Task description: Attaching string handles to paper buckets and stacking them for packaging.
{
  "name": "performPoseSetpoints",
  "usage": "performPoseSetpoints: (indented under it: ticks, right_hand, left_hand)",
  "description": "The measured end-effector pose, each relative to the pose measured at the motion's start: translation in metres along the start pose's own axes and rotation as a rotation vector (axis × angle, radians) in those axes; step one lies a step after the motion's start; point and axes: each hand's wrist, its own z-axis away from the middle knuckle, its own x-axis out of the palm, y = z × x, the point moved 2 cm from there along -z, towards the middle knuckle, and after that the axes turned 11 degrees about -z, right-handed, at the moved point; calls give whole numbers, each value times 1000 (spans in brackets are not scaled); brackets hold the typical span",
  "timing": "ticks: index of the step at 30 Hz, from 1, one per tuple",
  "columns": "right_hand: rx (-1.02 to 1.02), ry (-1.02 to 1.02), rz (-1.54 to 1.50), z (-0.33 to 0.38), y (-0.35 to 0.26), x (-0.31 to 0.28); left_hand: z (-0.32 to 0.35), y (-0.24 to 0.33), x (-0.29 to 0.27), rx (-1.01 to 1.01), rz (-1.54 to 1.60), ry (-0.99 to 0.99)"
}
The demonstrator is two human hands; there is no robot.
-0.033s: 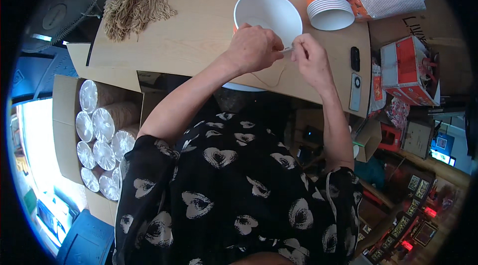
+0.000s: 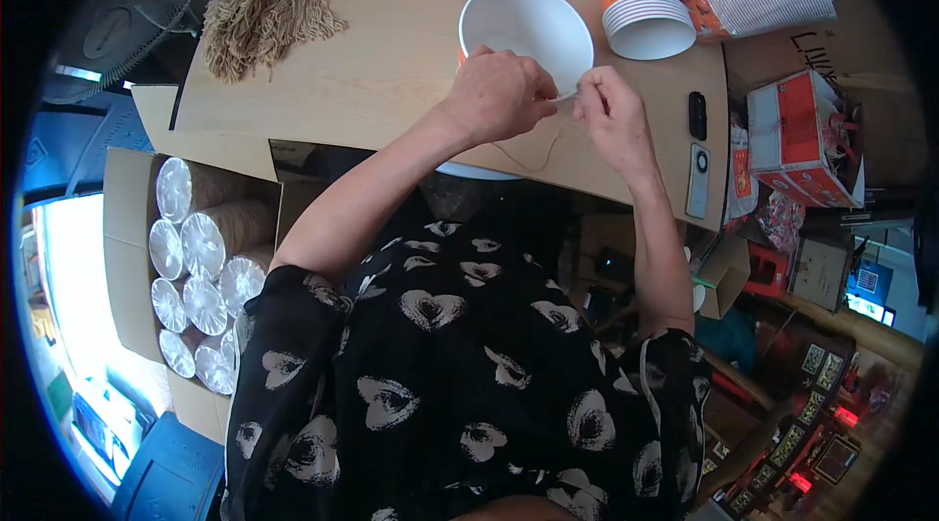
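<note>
A white-lined paper tub (image 2: pixel 536 22) with some orange on its outer wall stands tilted toward me on the table. My left hand (image 2: pixel 501 95) is closed at its near rim, with the fingertips partly hidden. Just to the right, my right hand (image 2: pixel 613 115) pinches what looks like the end of a thin cord beside the rim, its fingers bent and pressed together. Below both hands a tan cord (image 2: pixel 528 169) curves over the table edge area. A bundle of similar tan cords (image 2: pixel 279 7) lies at the far left of the table.
Orange and white paper tubs (image 2: pixel 646 7) are stacked at the far right, some in clear wrap. A black object (image 2: pixel 696 116) and a grey device (image 2: pixel 698 181) lie by the right table edge. An open carton (image 2: pixel 132 247) of wrapped cup stacks stands at left, a red-white box (image 2: pixel 797 135) at right.
My right hand has shifted very slightly to the right. My left hand and the tub have stayed put.
</note>
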Motion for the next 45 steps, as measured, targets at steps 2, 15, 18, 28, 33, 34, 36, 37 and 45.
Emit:
performPoseSetpoints:
  ticks: [2,15,18,28,33,34,36,37,45]
  right_hand:
    - [45,37,-185,2,1,-4]
    - [228,-262,-5,-21,-10,-14]
    - [222,-312,49,-27,-8,-15]
    - [5,-129,290,-17,-7,-4]
    - [93,-110,-51,-14,2,-8]
    - [91,-90,-157,-12,1,-9]
    - [123,-101,-237,-9,-5,-18]
    - [156,-112,-318,-6,-7,-22]
    - [85,-19,-523,18,-11,-45]
  left_hand:
    - [0,0,0,-1,-13,5]
    - [-2,4,2,-41,18,-8]
    - [0,5,-1,-54,30,-39]
    - [-3,1,-1,-44,58,-12]
    - [-2,2,-3,-91,35,-20]
    - [-1,1,-5,-91,33,-19]
    - [0,2,-12,-126,65,-69]
    - [1,0,-14,-122,63,-70]
    - [9,-50,-44,-132,50,-15]
